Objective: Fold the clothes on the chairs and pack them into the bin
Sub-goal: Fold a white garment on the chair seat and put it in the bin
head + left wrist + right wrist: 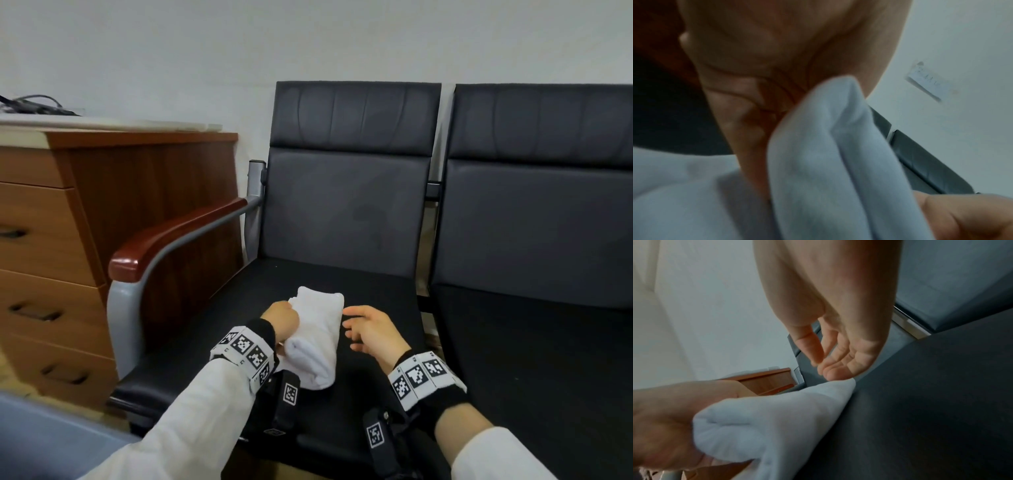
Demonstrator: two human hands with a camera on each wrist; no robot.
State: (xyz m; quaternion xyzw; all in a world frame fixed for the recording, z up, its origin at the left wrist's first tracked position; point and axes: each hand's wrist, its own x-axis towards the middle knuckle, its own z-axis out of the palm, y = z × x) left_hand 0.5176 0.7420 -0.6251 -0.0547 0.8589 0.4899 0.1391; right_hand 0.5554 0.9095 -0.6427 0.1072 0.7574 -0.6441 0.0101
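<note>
While the folded white cloth (317, 337) is gripped by the left hand (281, 320) on the chair seat (376, 294), the right hand (371, 330) is held loose and empty beside it. Packing is judged still undone; no bin can be made out for sure.

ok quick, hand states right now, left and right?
Left hand: grips the folded white garment above the chair seat.
Right hand: open, fingers relaxed, holding nothing, just beside the garment.
</note>
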